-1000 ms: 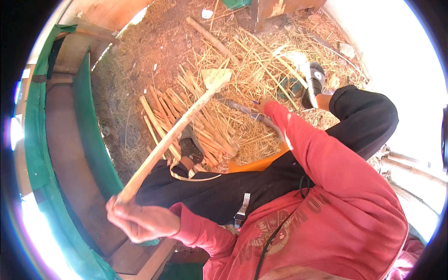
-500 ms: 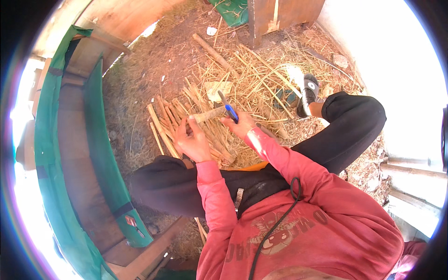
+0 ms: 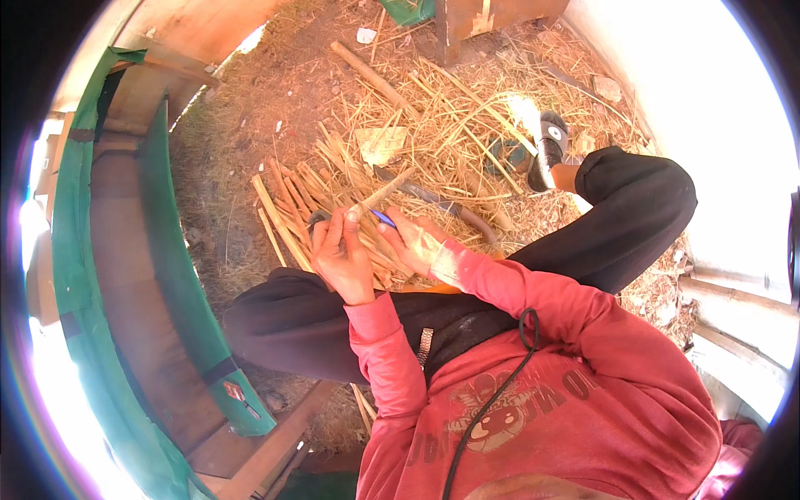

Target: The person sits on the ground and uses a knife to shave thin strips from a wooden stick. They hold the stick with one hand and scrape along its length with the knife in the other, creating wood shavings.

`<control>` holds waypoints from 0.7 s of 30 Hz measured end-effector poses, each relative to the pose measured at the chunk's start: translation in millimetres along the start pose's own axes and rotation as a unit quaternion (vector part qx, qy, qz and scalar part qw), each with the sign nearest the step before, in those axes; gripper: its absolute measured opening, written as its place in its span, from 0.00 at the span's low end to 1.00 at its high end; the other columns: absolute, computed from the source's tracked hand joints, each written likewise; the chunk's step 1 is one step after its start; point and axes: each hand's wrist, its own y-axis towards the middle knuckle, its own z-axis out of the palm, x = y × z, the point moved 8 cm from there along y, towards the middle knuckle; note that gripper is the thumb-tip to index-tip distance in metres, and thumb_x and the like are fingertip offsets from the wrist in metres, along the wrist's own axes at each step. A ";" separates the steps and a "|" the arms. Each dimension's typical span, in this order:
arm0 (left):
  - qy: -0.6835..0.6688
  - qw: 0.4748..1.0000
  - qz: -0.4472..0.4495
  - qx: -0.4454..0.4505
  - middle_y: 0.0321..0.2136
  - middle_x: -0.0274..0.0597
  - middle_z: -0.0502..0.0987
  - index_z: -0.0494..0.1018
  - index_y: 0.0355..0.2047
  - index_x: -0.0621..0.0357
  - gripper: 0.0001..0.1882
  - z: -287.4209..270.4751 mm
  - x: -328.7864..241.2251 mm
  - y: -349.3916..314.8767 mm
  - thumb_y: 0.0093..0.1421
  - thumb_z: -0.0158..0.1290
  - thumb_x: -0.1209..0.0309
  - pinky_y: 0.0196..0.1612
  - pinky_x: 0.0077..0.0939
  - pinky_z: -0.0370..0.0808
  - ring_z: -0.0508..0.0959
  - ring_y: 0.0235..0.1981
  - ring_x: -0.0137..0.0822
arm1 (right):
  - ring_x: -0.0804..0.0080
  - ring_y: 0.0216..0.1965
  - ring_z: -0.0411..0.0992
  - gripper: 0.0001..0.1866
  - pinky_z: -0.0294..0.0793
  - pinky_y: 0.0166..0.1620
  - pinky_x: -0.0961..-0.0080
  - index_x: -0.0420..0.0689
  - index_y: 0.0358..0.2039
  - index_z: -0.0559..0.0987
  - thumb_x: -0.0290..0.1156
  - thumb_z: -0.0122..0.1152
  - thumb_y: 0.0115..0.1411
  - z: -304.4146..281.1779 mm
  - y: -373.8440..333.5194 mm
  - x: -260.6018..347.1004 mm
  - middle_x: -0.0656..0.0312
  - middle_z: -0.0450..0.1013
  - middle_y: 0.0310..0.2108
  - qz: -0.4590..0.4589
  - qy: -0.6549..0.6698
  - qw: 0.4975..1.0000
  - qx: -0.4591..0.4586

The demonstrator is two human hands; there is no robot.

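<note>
Sitting person (image 3: 583, 400): lower middle and right of the frame, in a red sweatshirt (image 3: 542, 350) and black trousers (image 3: 633, 225), knees bent and spread to either side.
Green-edged bench (image 3: 125, 267): long, curving down the left side of the frame, brown boards between two green strips.
Pale wall (image 3: 667, 92): right side of the frame, very bright.
Straw (image 3: 475, 117): loose over the ground from the centre to the upper right.
Split wood (image 3: 287, 212): a heap of pieces left of centre, behind and around the hands.
Wooden panel (image 3: 492, 21): upper edge of the frame, right of centre.
Machete (image 3: 429, 197): on the straw just right of centre, dark blade partly hidden, brown curved handle toward the lower right.
Pole (image 3: 375, 79): lying aslant on the ground, upper middle.
Left hand (image 3: 343, 260): left of centre, thumb and forefinger pinching the lower end of the stick.
Right hand (image 3: 417, 240): at centre, fingers wrapped on the blue handle; whether it also touches the stick, I cannot tell.
Stick (image 3: 387, 190): near centre, rising aslant from the left fingertips to the upper right, its far end above the right hand.
Blue handle (image 3: 383, 218): between the hands, just below the stick; any blade is too unclear to make out.
</note>
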 end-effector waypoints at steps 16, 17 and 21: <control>0.051 0.998 0.037 -0.012 0.33 0.43 0.76 0.77 0.38 0.69 0.08 -10.2 25.0 3.9 0.60 0.55 0.78 0.38 0.23 0.73 0.77 0.34 0.32 | 0.39 0.27 0.74 0.19 0.73 0.32 0.49 0.41 0.47 0.69 0.43 0.46 0.66 33.7 27.8 -27.0 0.38 0.73 0.23 0.002 -0.046 0.999 -0.005; 0.051 0.998 0.035 -0.021 0.33 0.43 0.77 0.78 0.38 0.69 0.07 -15.1 28.1 2.3 0.60 0.55 0.78 0.39 0.22 0.73 0.77 0.34 0.32 | 0.40 0.29 0.75 0.19 0.74 0.33 0.50 0.40 0.48 0.68 0.43 0.45 0.66 20.8 18.1 5.5 0.38 0.74 0.24 0.019 -0.014 0.999 0.047; -0.081 0.995 -0.044 -0.037 0.35 0.41 0.78 0.78 0.37 0.68 0.07 -10.0 37.6 -3.2 0.59 0.56 0.78 0.41 0.22 0.72 0.77 0.36 0.30 | 0.45 0.30 0.76 0.17 0.73 0.32 0.56 0.41 0.49 0.67 0.40 0.43 0.68 7.1 6.5 25.8 0.42 0.75 0.27 -0.003 0.073 0.997 0.039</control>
